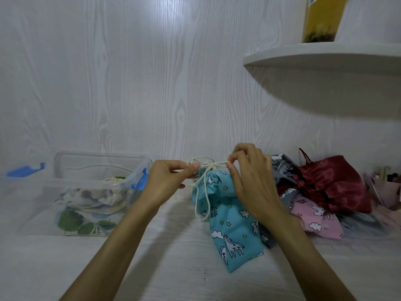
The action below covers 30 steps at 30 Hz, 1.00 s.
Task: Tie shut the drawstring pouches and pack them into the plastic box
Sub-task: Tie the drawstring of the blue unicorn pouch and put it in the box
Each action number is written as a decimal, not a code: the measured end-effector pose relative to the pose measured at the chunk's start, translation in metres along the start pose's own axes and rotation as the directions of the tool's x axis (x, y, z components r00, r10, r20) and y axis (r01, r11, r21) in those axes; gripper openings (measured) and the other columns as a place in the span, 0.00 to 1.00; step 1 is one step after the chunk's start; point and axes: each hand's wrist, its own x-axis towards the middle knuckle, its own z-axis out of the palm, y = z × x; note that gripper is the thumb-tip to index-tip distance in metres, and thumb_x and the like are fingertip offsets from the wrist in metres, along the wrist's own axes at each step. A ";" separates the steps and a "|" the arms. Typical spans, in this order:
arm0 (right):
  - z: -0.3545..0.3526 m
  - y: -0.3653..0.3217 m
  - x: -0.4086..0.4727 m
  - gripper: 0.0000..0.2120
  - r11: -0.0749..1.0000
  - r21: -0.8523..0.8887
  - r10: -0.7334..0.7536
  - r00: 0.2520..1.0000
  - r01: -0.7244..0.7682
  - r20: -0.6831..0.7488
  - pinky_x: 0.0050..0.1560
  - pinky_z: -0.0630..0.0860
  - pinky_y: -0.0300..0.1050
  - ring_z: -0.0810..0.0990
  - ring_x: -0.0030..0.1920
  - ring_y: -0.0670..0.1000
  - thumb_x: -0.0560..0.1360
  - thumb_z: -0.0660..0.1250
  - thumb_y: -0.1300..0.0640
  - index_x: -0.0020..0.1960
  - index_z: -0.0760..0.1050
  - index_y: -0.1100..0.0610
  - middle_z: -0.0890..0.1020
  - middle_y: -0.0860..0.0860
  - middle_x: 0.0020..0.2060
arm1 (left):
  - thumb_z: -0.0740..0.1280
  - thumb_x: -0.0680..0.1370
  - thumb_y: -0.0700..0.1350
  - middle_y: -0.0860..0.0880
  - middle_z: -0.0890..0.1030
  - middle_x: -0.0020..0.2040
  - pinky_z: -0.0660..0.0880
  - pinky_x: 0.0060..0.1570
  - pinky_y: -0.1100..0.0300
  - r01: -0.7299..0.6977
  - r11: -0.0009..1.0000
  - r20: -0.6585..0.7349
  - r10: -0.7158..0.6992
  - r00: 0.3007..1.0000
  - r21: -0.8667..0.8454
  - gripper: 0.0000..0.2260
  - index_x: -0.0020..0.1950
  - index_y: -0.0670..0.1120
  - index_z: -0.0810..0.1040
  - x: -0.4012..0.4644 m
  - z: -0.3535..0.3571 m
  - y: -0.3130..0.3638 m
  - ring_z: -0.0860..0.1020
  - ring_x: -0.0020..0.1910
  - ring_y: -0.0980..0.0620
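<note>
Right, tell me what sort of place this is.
Probably a home worktop: pale wood-grain wall panels, a curved white corner shelf holding a tall yellow drink cup, and a heap of fabric drawstring pouches.

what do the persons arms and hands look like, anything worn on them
Both forearms are bare up to the frame's lower edge: no sleeves show. The left hand and right hand wear no gloves, and no rings, watch or bracelets are visible. The fingers are slim, with short, plain nails as far as the picture shows.
</note>
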 end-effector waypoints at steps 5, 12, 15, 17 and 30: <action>0.019 0.020 -0.017 0.13 1.000 -0.024 0.012 0.988 -0.009 0.156 0.56 0.63 0.43 0.70 0.53 0.48 0.78 0.52 0.50 0.48 0.73 0.54 0.73 0.50 0.51 | 0.71 0.73 0.55 0.53 0.84 0.38 0.79 0.43 0.54 -0.009 0.942 -0.018 0.016 1.000 0.335 0.09 0.36 0.52 0.82 0.005 0.000 -0.014 0.81 0.39 0.54; 0.019 0.037 -0.027 0.05 0.776 0.328 0.100 0.617 -0.539 0.780 0.50 0.75 0.41 0.79 0.47 0.46 0.76 0.66 0.52 0.43 0.78 0.48 0.81 0.43 0.42 | 0.69 0.72 0.59 0.54 0.83 0.46 0.75 0.42 0.60 -0.063 0.656 0.031 0.060 0.998 0.752 0.10 0.41 0.53 0.80 -0.007 0.017 -0.024 0.81 0.47 0.55; -0.001 0.042 -0.019 0.05 0.729 0.307 -0.025 0.424 -0.611 0.905 0.50 0.77 0.37 0.81 0.46 0.43 0.75 0.67 0.53 0.41 0.80 0.47 0.83 0.45 0.42 | 0.74 0.66 0.59 0.53 0.74 0.65 0.70 0.52 0.61 -0.154 0.697 0.169 0.048 0.985 0.700 0.24 0.59 0.54 0.75 -0.003 0.015 -0.024 0.74 0.61 0.55; -0.004 0.042 -0.018 0.03 0.776 0.223 -0.015 0.337 -0.590 0.941 0.52 0.78 0.41 0.82 0.47 0.45 0.74 0.69 0.52 0.42 0.81 0.49 0.84 0.47 0.44 | 0.77 0.63 0.59 0.52 0.55 0.77 0.64 0.67 0.55 -0.221 0.688 0.341 -0.040 0.939 0.691 0.43 0.73 0.55 0.61 -0.001 0.017 -0.024 0.59 0.73 0.50; 0.005 0.016 -0.029 0.17 0.757 -0.007 0.212 0.236 -0.654 0.948 0.46 0.78 0.40 0.80 0.47 0.50 0.73 0.70 0.50 0.58 0.75 0.57 0.81 0.53 0.52 | 0.74 0.60 0.67 0.54 0.81 0.56 0.77 0.57 0.54 -0.211 0.539 0.508 -0.493 0.706 0.816 0.31 0.59 0.55 0.76 0.011 0.033 -0.058 0.80 0.52 0.52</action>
